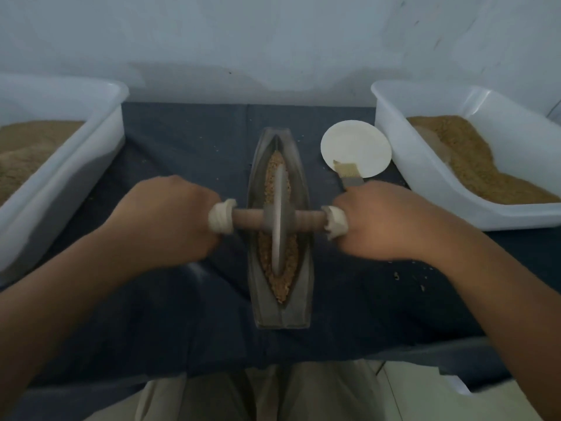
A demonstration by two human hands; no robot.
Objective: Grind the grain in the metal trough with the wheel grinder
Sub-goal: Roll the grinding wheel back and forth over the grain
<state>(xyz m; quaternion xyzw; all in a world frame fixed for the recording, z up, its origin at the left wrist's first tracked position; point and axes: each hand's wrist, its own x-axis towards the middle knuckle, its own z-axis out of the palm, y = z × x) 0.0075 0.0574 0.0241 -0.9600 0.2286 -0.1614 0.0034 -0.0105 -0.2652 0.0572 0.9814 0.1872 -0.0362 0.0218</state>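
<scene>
A long boat-shaped metal trough lies lengthwise on the dark cloth in the middle. Brown grain fills its groove. The wheel grinder stands upright in the groove, its metal disc on the grain and its wooden axle crossing the trough. My left hand grips the left handle end, which is wrapped in pale cloth. My right hand grips the right wrapped end. Both fists are curled round the axle, one on each side of the trough.
A white tub of brown meal sits at the left, another white tub of grain at the right. A white round plate and a small brush lie behind my right hand. Loose crumbs dot the cloth.
</scene>
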